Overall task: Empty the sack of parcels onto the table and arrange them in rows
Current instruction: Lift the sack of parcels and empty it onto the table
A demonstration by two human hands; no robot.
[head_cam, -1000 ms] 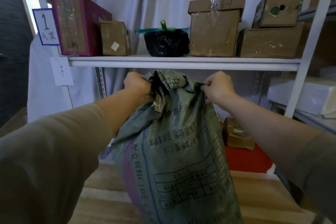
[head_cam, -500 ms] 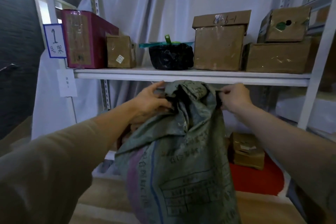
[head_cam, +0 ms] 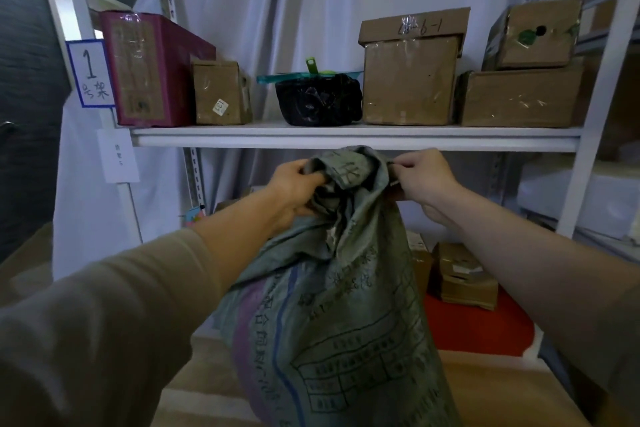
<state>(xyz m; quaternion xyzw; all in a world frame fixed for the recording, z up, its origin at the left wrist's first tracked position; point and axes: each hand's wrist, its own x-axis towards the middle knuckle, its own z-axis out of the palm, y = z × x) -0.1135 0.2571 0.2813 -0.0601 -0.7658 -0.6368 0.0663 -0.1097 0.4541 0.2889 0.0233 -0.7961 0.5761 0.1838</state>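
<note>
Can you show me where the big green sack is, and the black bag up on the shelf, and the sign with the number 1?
sack [head_cam: 332, 322]: head view, on its printed front.
black bag [head_cam: 317, 102]: head view, on its crinkled front.
sign [head_cam: 91, 73]: head view, just below the number 1.

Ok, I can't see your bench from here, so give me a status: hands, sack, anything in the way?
Left hand and right hand both grip the sack at its bunched mouth. Sack upright, not yet emptied. White shelf edge just beyond the mouth.

left hand [head_cam: 294, 185] regripped sack [head_cam: 332, 305] mouth, fingers now curled
</note>
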